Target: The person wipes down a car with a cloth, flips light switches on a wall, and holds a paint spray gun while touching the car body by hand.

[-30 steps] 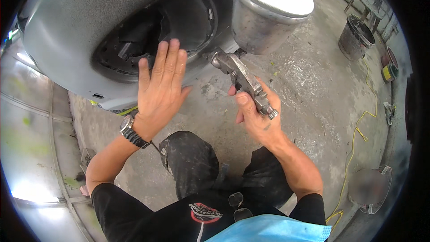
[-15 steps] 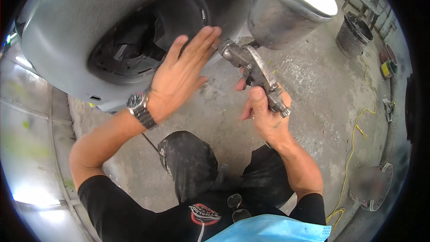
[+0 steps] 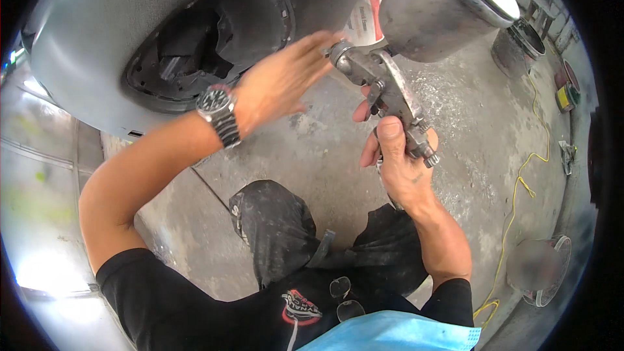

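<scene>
My right hand grips a worn metal spray gun with a large silver cup and pale lid at its upper right. My left hand is open, fingers stretched out and slightly blurred, reaching beside the gun's nozzle; whether it touches anything is unclear. Above and left of my hands is a grey primed car body part, apparently a bumper, with a dark oval opening. Behind the nozzle and cup, a red-and-white strip of paper or packaging shows, partly hidden.
A dark bucket and chair stand at upper right, with smaller cans by the wall. A yellow hose or cord runs along the concrete floor to near a blurred round container at lower right.
My left hand has swept up and right across the part toward the nozzle. The gun and cup have moved right in my right hand. The red-and-white strip has come into sight.
</scene>
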Demonstrator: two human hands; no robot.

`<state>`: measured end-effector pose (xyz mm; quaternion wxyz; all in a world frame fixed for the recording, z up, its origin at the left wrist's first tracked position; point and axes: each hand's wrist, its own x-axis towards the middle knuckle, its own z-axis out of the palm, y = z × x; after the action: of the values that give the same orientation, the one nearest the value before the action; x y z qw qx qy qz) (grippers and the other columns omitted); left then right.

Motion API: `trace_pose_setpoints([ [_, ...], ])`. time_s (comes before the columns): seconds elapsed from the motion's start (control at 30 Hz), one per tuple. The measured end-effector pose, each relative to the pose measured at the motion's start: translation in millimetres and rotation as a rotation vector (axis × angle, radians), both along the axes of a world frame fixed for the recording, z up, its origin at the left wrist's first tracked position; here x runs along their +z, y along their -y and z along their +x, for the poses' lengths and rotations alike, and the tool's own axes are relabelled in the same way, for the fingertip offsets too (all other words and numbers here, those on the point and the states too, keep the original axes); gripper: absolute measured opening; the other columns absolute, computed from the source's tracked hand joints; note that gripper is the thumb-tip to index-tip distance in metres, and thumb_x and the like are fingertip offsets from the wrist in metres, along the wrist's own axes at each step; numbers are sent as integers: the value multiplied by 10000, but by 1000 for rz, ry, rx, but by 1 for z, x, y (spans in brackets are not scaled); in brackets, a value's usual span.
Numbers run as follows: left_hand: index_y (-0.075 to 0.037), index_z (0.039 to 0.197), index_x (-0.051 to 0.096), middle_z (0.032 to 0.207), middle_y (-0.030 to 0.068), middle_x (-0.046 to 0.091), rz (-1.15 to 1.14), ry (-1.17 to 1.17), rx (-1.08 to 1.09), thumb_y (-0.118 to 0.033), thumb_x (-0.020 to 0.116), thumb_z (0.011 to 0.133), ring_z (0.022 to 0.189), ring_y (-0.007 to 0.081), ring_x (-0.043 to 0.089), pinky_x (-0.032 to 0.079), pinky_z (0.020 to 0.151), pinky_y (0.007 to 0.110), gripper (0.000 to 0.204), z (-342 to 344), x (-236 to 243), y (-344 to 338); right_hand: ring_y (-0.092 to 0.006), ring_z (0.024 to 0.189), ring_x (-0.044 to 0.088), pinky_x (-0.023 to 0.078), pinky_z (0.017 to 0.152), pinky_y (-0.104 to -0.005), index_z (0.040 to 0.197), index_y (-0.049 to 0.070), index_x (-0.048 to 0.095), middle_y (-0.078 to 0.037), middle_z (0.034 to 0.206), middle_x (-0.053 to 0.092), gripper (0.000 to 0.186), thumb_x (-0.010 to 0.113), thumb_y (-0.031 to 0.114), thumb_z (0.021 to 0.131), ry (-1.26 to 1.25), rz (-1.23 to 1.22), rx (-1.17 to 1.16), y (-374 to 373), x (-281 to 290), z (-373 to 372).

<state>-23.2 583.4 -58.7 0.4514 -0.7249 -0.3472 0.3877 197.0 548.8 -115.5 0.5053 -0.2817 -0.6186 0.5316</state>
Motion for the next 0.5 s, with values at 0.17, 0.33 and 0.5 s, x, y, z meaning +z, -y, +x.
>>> trace_pose_setpoints([
  [0.17, 15, 1554, 366, 1679, 120, 282, -95, 473, 17, -562, 727, 798, 1576, 254, 199, 128, 1288, 453, 1018, -31, -12, 58, -93, 541, 579, 460, 501, -252, 1312, -20, 615, -74, 1014, 685, 654, 576, 561, 1014, -6, 15, 37, 1, -4, 7],
  [0.33, 37, 1568, 321, 1667, 174, 286, 39, 624, 147, -481, 763, 803, 1556, 303, 246, 153, 1261, 529, 1024, -45, -16, 119, -103, 781, 612, 509, 700, -278, 1223, -43, 649, -46, 878, 678, 436, 769, 277, 952, -81, -6, 85, 2, -1, -5],
  [0.5, 47, 1570, 304, 1655, 232, 280, 160, 944, 213, -399, 815, 784, 1537, 391, 264, 174, 1246, 560, 1038, -51, -21, 143, -144, 819, 638, 519, 741, -300, 1234, -63, 644, -104, 923, 697, 442, 784, 232, 935, -26, -28, 147, 1, -5, -18],
])
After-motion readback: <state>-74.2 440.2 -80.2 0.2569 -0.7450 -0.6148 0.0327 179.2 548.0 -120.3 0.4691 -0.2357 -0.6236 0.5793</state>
